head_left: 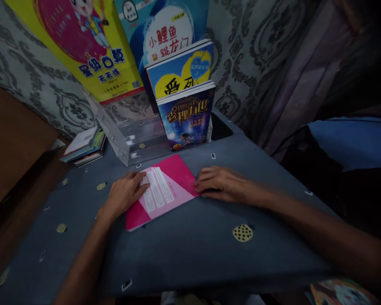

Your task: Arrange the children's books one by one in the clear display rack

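Observation:
A pink book (186,176) lies closed on the cloth-covered table, a pale panel of text on its upper cover. My left hand (123,192) holds its left edge, the thumb resting over the cover. At the right edge, my right hand (222,184) grips the corner with bent fingers; part of that grip is hidden. Just behind the book stands a clear acrylic book stand (114,131). In its right part is a dark blue book (186,120) with gold lettering, with a blue and yellow book (180,72) behind it.
A yellow workbook (114,59) and a tall blue book (169,29) stand upright at the back. Left of the stand is a small stack of books (84,146). A dark flat object (220,127) lies behind its right end. Patterned wallpaper (241,38) backs the table (190,250).

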`<state>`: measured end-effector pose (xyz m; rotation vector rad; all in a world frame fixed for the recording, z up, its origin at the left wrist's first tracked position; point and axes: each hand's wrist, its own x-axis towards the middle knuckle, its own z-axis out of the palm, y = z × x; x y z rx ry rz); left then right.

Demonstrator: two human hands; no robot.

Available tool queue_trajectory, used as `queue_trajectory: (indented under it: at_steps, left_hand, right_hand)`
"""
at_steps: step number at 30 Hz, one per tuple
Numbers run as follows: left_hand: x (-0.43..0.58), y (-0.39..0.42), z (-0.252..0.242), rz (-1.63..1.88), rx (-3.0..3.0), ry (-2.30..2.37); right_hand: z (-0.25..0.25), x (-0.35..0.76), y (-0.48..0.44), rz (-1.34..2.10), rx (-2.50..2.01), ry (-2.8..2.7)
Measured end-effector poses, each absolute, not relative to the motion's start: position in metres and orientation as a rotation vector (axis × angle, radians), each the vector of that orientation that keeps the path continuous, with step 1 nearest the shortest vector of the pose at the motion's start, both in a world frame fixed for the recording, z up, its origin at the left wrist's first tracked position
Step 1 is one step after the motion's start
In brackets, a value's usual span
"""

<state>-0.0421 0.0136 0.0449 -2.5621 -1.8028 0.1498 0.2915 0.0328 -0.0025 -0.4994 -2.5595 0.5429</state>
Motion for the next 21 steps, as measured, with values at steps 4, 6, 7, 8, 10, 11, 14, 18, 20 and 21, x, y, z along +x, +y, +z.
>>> queue_trajectory:
  at_steps: [4,6,7,8,10,11,14,18,20,21]
  left_hand:
    - [-0.029,-0.001,0.060,0.199,-2.603,-1.856]
    - [-0.024,-0.006,0.062,0.178,-2.651,-1.861]
    - [-0.021,-0.008,0.062,0.171,-2.676,-1.857]
    - [-0.020,-0.010,0.062,0.168,-2.697,-1.850]
    - [-0.017,-0.012,0.062,0.166,-2.718,-1.831]
    - [-0.017,-0.013,0.062,0.176,-2.714,-1.817]
    - [-0.016,-0.020,0.062,0.223,-2.706,-1.713]
    - [-0.017,-0.044,0.051,0.025,-3.016,-1.350]
    - [-0.016,-0.060,0.042,-0.067,-3.124,-1.165]
    - [-0.015,-0.066,0.038,-0.077,-3.127,-1.104]
  right_hand:
    - [-0.008,0.312,0.052,0.421,-0.620,-2.542]
    - [-0.014,0.319,0.061,0.334,-0.693,-2.504]
    - [-0.017,0.321,0.065,0.295,-0.727,-2.486]
    - [-0.020,0.322,0.067,0.260,-0.759,-2.470]
    - [-0.026,0.322,0.071,0.199,-0.818,-2.449]
    - [-0.028,0.321,0.071,0.173,-0.839,-2.444]
    - [-0.031,0.317,0.069,0.120,-0.867,-2.447]
    - [-0.031,0.313,0.064,0.051,-0.944,-2.456]
    - [-0.030,0.310,0.061,0.011,-1.003,-2.462]
    - [-0.030,0.308,0.058,-0.009,-1.022,-2.465]
